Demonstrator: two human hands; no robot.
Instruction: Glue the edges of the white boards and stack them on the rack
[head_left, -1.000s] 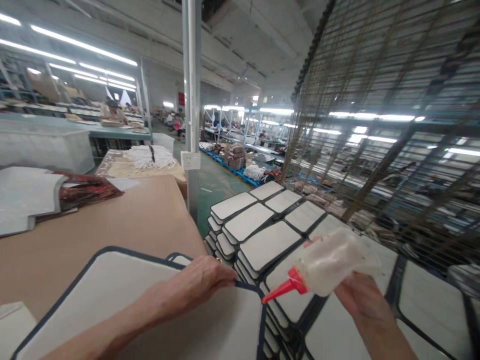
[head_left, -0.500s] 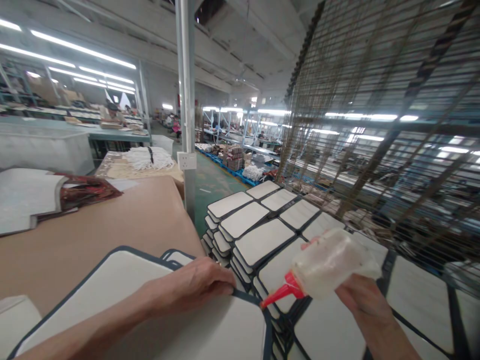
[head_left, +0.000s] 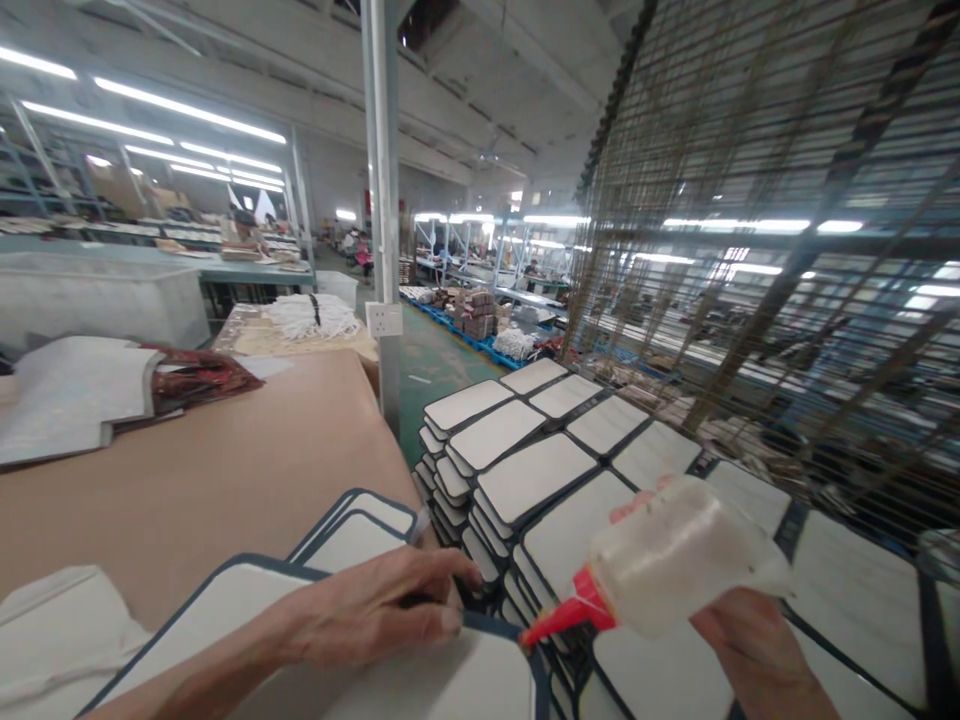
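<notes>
In my right hand (head_left: pixel 739 625) is a translucent squeeze bottle (head_left: pixel 675 555), tilted down to the left, with my fingers wrapped round it. Its red nozzle (head_left: pixel 570 607) has its tip at the dark-edged corner of a white panel (head_left: pixel 480 670) near me. My left hand (head_left: pixel 375 605) rests over that panel's upper edge, thumb and forefinger apart. Just behind lie more dark-edged white panels (head_left: pixel 360 535), partly covered by the near one. The front part of the near panel runs out of view.
Stacks of dark-edged white panels (head_left: pixel 536 480) fill the right side. On the brown tabletop (head_left: pixel 300 430) lie white and reddish sheets (head_left: pixel 82 395). A post with a socket box (head_left: pixel 384 319) stands at the table's far corner. A wire mesh rack (head_left: pixel 720 220) rises at right.
My left fingers have loosened from the panel's edge and spread apart. The near panel sits slightly lower in view, showing more of the panels behind. The nozzle stays at the corner.
</notes>
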